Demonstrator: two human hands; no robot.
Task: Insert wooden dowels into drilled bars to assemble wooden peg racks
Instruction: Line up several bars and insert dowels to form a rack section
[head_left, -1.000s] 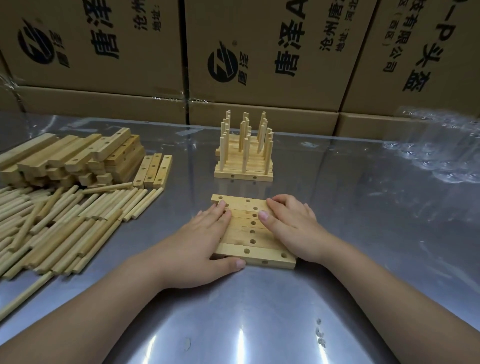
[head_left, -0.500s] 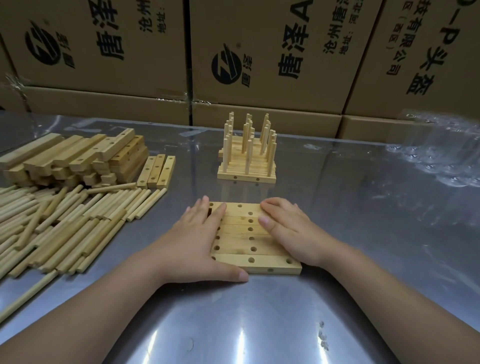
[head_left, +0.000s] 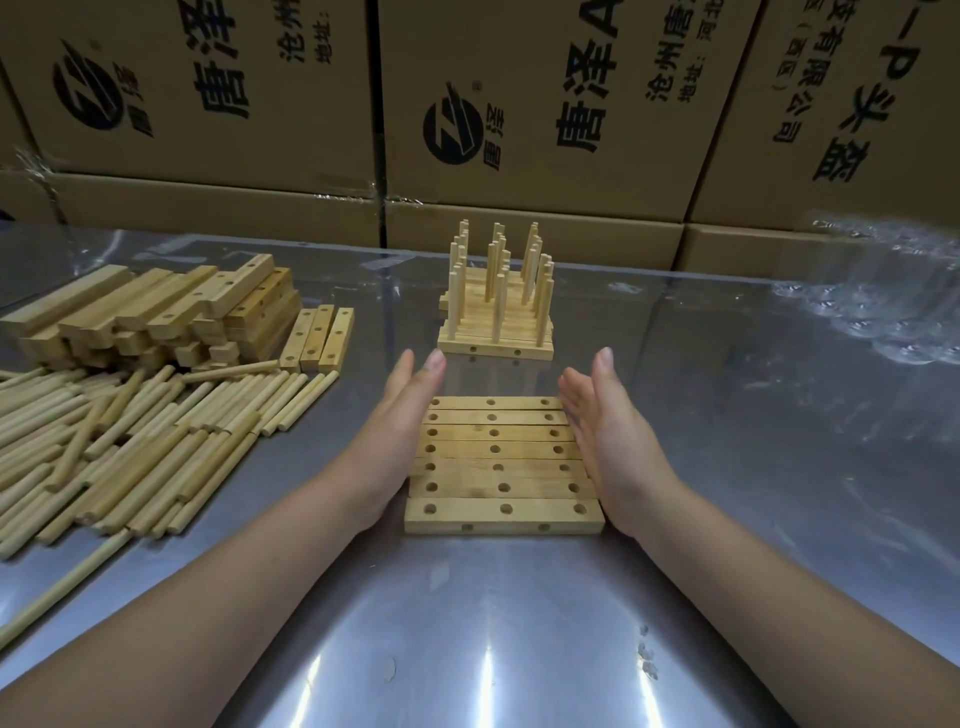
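Several drilled wooden bars (head_left: 501, 462) lie side by side in a flat block on the metal table, each with three empty holes facing up. My left hand (head_left: 400, 431) stands on edge with straight fingers against the block's left ends. My right hand (head_left: 605, 431) stands the same way against the right ends. Behind the block stands a set of bars with upright dowels in them (head_left: 496, 301). Loose dowels (head_left: 130, 441) lie in a heap at the left.
A pile of spare drilled bars (head_left: 156, 312) sits at the far left, with three more bars (head_left: 319, 338) beside it. Cardboard boxes (head_left: 519, 104) wall off the table's back edge. Clear plastic wrap (head_left: 883, 301) lies at the right. Bare metal surface (head_left: 467, 649) spreads near me.
Both hands have lifted off the top of the bars and moved to the block's left and right ends, now standing on edge with straight fingers. The bars look squared up.
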